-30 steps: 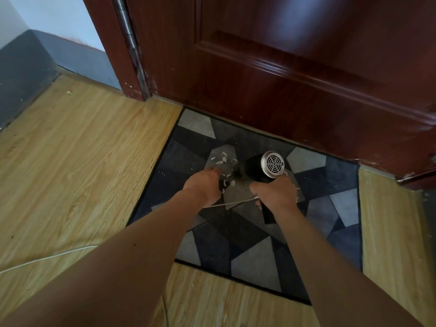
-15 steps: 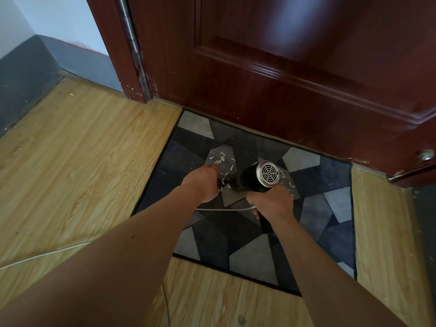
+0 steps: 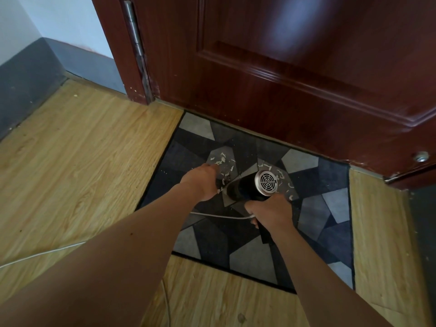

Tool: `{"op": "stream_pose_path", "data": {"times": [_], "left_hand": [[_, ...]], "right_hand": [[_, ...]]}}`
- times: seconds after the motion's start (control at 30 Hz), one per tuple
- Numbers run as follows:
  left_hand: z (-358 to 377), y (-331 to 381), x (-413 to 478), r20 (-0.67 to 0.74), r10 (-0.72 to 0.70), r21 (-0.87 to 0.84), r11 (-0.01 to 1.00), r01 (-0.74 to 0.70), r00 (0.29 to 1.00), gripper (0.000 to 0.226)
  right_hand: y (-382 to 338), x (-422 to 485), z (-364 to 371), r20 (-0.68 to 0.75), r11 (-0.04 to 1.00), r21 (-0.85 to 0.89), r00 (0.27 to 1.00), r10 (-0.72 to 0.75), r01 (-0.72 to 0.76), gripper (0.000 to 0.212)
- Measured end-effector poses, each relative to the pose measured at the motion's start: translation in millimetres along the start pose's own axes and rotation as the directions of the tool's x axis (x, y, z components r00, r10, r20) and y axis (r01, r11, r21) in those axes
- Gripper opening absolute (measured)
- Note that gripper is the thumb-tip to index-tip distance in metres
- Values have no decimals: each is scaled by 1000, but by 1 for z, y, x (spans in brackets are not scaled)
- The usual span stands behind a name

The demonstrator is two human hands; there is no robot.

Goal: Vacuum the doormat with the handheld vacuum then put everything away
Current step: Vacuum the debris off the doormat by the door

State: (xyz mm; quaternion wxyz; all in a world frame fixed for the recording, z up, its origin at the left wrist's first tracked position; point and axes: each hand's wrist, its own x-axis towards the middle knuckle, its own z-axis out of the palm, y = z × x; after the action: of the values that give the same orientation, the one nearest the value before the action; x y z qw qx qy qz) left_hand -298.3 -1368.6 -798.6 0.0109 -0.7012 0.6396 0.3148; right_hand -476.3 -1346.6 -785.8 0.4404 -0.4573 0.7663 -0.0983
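Right hand grips handheld vacuum handle, middle of frame. Left hand holds its front end. White scraps on doormat just above.

home entry | wooden door | doormat | plank floor

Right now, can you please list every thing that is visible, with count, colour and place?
handheld vacuum: one, black with silver grille, over the doormat's middle
doormat: one, grey, blue and black, on the floor before the door
scraps: many, white, scattered on the doormat near the vacuum
cord: one, white, from the vacuum's handle leftwards over the floor
door: one, dark red-brown, behind the doormat
floor: one, light wood, around the doormat
left hand: one, curled round the vacuum's front end
right hand: one, grips the vacuum's handle
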Motion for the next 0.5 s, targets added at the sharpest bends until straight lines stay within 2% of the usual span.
{"op": "stream_pose_path", "data": {"times": [0.23,0.43,0.5], "left_hand": [[-1,-2,-1,0,-13,-2,1000,13,1000,48],[-1,-7,-1,5,-40,-4,999,41,999,51],[-1,-10,-1,13,-48,0,999,48,999,52]], "right_hand": [[2,-7,2,2,999,32,1000,-11,11,11],[-1,-8,4,24,993,115,999,25,-28,29],[-2,-9,4,39,992,121,998,40,-44,28]]}}
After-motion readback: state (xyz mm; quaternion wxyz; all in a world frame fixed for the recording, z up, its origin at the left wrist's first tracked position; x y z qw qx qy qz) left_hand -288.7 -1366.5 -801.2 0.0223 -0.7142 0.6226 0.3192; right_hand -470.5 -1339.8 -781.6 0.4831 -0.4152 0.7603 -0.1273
